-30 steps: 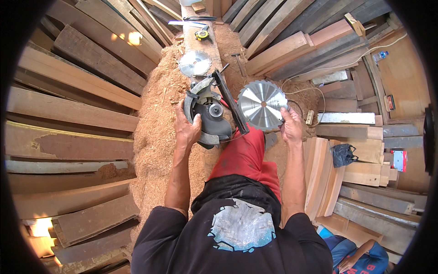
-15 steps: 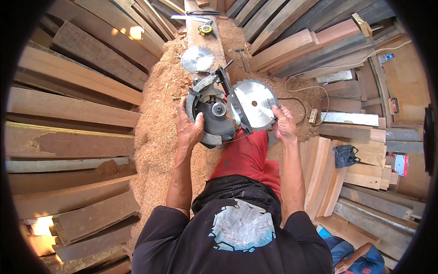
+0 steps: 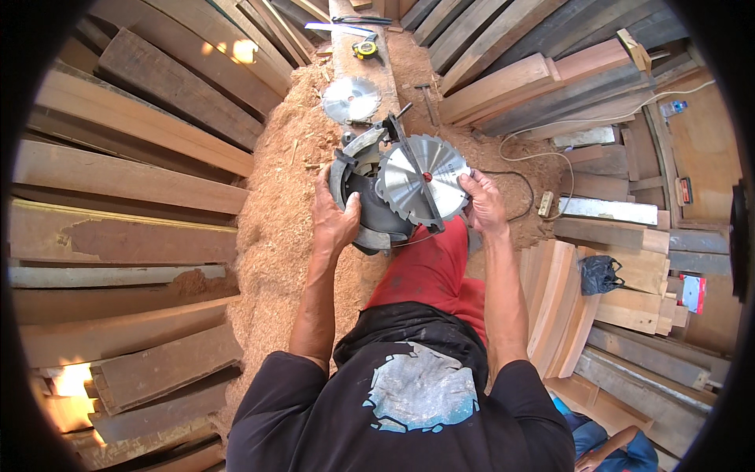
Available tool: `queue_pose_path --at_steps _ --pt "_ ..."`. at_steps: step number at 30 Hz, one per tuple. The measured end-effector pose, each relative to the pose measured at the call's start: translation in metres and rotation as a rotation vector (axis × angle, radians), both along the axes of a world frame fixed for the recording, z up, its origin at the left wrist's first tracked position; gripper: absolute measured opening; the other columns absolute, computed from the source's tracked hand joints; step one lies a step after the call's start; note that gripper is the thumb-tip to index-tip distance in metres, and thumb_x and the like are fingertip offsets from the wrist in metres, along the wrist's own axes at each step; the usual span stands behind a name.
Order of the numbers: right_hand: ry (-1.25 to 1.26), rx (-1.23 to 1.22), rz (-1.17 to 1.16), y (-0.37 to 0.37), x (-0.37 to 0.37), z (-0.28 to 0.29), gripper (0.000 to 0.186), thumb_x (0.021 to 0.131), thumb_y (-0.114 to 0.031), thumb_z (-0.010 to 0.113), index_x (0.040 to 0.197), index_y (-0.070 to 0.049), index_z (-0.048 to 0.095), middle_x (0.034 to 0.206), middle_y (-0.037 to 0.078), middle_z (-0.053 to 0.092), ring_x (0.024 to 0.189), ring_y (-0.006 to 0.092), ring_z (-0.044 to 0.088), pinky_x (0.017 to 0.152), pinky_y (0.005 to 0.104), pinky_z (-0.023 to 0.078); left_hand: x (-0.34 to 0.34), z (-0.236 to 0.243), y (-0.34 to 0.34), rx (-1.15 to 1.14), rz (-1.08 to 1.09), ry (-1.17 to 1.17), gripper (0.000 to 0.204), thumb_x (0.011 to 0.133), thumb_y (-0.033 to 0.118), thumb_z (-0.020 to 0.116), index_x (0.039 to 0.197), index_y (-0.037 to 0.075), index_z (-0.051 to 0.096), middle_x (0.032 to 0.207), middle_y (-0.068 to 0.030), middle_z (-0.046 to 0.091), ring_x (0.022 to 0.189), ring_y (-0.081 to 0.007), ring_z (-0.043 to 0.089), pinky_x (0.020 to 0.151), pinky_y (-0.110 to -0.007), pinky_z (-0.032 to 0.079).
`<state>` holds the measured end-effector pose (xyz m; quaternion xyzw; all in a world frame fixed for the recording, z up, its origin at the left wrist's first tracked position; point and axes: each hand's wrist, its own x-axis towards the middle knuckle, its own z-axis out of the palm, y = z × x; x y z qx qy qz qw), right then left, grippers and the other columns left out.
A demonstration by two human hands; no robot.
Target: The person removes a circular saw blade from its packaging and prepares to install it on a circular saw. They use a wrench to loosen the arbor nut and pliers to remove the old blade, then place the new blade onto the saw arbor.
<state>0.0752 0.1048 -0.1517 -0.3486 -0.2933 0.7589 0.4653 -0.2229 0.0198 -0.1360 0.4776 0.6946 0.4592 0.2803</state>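
My left hand (image 3: 333, 211) grips the black guard side of a circular saw (image 3: 370, 206), which is tipped up in front of my knee. Between thumb and fingers, my right hand (image 3: 484, 203) pinches the right rim of a round toothed saw blade (image 3: 452, 177). The blade passes through the slot of the saw's base plate (image 3: 413, 169), its left part covering the arbor. Whether the blade sits on the arbor cannot be seen. Beyond the saw, a second saw blade (image 3: 351, 100) lies flat on a plank (image 3: 385, 75).
A yellow and black tape measure (image 3: 365, 49) rests farther up the plank. Sawdust (image 3: 275, 204) covers the ground. Stacked boards (image 3: 134, 173) stand on both sides. A pale cable (image 3: 572, 181) runs to a socket block (image 3: 545, 206) at right. Another person's arm (image 3: 609, 450) shows at lower right.
My right hand has slid the blade leftward through the base plate slot, over the arbor that was showing before. The left hand keeps its hold on the saw.
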Motion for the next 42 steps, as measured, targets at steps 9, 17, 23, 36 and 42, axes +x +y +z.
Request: queue_pose_path --at_steps 9,17,23,36,42 --pt "-0.011 -0.005 0.054 0.012 -0.02 0.019 0.02 0.099 -0.01 0.068 0.114 0.002 0.066 0.101 0.01 0.075 0.084 0.014 0.073 0.077 0.03 0.062 -0.002 0.007 -0.002 -0.028 -0.026 0.021 0.076 0.087 0.02 0.074 0.151 0.004 0.037 0.137 -0.0267 0.057 0.126 -0.0414 0.058 0.107 -0.047 0.047" --pt "-0.079 0.012 0.07 0.014 -0.038 0.024 0.019 0.098 -0.011 0.07 0.112 0.002 0.069 0.097 0.007 0.074 0.078 0.0099 0.069 0.072 0.0266 0.059 -0.003 0.023 0.007 -0.151 -0.028 0.098 0.084 0.086 0.031 0.079 0.152 0.002 0.036 0.143 -0.0267 0.052 0.132 -0.0423 0.054 0.111 -0.047 0.043" --pt "-0.105 0.06 0.086 0.012 -0.041 0.022 0.021 0.097 -0.013 0.071 0.113 0.001 0.07 0.097 0.005 0.075 0.079 0.0076 0.068 0.072 0.0252 0.057 -0.002 0.026 0.008 -0.118 -0.042 0.129 0.088 0.084 0.032 0.081 0.153 0.003 0.035 0.144 -0.0263 0.052 0.133 -0.0419 0.054 0.112 -0.047 0.043" --pt "-0.167 0.055 0.251 0.008 -0.03 0.023 0.025 0.093 -0.012 0.075 0.114 0.001 0.072 0.101 0.006 0.076 0.082 0.009 0.07 0.077 0.0268 0.058 -0.003 0.027 0.013 -0.128 -0.07 0.232 0.085 0.089 0.024 0.074 0.16 0.008 0.029 0.147 -0.0252 0.05 0.136 -0.0421 0.05 0.114 -0.047 0.042" --pt "-0.216 0.092 0.219 0.004 -0.03 0.022 0.021 0.094 -0.011 0.072 0.112 0.001 0.073 0.099 0.005 0.077 0.08 0.0079 0.069 0.076 0.0255 0.057 -0.008 0.036 0.025 -0.056 -0.138 0.316 0.054 0.092 0.006 0.065 0.144 0.017 0.059 0.14 -0.0188 0.059 0.127 -0.0372 0.059 0.11 -0.044 0.046"
